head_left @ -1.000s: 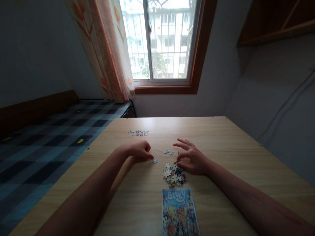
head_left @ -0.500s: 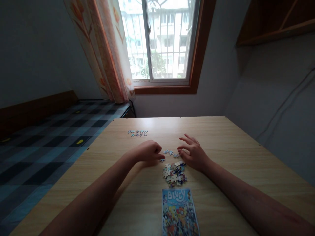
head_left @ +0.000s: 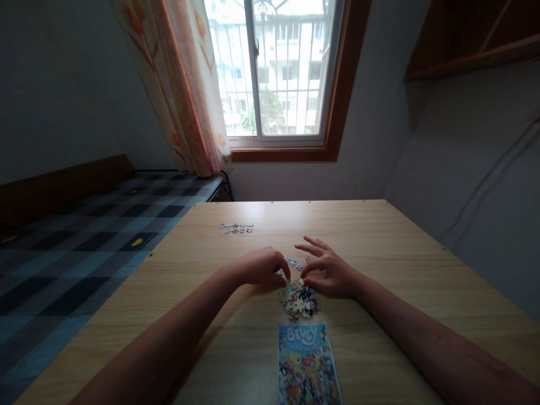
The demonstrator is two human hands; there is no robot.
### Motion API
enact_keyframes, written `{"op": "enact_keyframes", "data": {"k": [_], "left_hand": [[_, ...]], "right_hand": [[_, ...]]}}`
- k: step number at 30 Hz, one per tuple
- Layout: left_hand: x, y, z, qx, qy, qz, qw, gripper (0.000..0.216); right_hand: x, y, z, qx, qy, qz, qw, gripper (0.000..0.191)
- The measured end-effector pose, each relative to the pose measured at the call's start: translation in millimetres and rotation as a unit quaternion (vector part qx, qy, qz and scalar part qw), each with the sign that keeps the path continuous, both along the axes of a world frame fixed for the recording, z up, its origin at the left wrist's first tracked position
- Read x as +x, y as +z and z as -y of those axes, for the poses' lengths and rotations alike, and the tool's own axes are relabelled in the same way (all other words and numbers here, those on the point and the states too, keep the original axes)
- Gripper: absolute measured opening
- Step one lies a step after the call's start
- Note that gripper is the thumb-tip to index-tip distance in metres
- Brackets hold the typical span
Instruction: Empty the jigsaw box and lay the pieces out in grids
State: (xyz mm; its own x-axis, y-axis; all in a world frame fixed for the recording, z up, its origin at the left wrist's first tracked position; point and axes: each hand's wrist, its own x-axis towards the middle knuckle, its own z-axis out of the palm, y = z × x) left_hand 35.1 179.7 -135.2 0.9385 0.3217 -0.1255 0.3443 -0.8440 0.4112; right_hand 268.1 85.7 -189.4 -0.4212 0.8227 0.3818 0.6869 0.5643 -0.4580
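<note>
A small heap of jigsaw puzzle pieces (head_left: 298, 304), mixed cream, blue and dark, lies on the wooden table. My left hand (head_left: 264, 267) is at the heap's upper left edge, fingers curled, thumb and index finger close together; what lies between them I cannot make out. From the right, my right hand (head_left: 331, 273) pinches at a pale puzzle piece (head_left: 300, 281) on the heap's top edge, its other fingers stretched out. Just beyond the heap are a few loose blue pieces (head_left: 291, 261), partly hidden by my hands. Below the heap lies a printed picture sheet (head_left: 307, 365) lettered "BLUEY".
Two short rows of puzzle pieces (head_left: 236, 228) lie on the far left of the table (head_left: 379, 247). A bed with a checked cover (head_left: 109, 219) stands to the left. Ahead is a window (head_left: 291, 73) with a curtain (head_left: 181, 84).
Both hands have come down toward the heap and nearer each other. My right thumb and index finger have moved left and closed at its top edge; the left index finger has curled down.
</note>
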Motion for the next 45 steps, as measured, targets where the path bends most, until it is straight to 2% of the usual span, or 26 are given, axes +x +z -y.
{"op": "enact_keyframes", "data": {"k": [8, 12, 14, 17, 20, 24, 28, 33, 39, 45], "left_hand": [[-2, 2.6, -2, -0.032, 0.017, 0.000, 0.999, 0.010], [-5, 8.9, -6, -0.054, 0.042, 0.029, 0.997, 0.010], [-5, 11.2, -6, -0.014, 0.073, 0.047, 0.996, 0.010], [-3, 11.2, -4, 0.090, 0.110, 0.059, 0.988, 0.008], [-1, 7.3, -1, 0.152, 0.107, 0.050, 0.981, 0.008], [-2, 2.9, -1, 0.157, 0.059, 0.033, 0.985, 0.007], [-2, 5.1, -1, 0.131, 0.036, 0.055, 0.989, 0.010], [3, 8.6, 9, 0.082, 0.016, 0.073, 0.994, 0.011], [8, 4.6, 15, 0.061, -0.023, 0.059, 0.996, 0.024], [10, 1.2, 17, 0.047, -0.026, 0.042, 0.998, 0.024]], "right_hand": [[2, -2.3, -3, -0.008, 0.010, -0.029, 1.000, 0.004], [4, -4.7, -6, -0.009, -0.024, -0.088, 0.996, 0.003], [4, -6.6, -7, 0.015, -0.054, -0.095, 0.994, 0.006], [3, -8.4, -8, 0.061, -0.087, -0.067, 0.992, 0.008], [0, -7.0, -5, 0.076, -0.080, -0.041, 0.993, 0.013], [1, -3.4, -3, 0.082, -0.057, -0.047, 0.994, 0.014], [8, -3.1, -6, 0.113, -0.078, -0.088, 0.987, 0.014], [18, 3.7, -5, 0.056, -0.073, -0.033, 0.995, 0.015], [25, 25.0, -1, -0.059, -0.002, 0.056, 0.997, 0.018], [27, 27.6, -4, -0.075, 0.030, 0.076, 0.994, 0.028]]}}
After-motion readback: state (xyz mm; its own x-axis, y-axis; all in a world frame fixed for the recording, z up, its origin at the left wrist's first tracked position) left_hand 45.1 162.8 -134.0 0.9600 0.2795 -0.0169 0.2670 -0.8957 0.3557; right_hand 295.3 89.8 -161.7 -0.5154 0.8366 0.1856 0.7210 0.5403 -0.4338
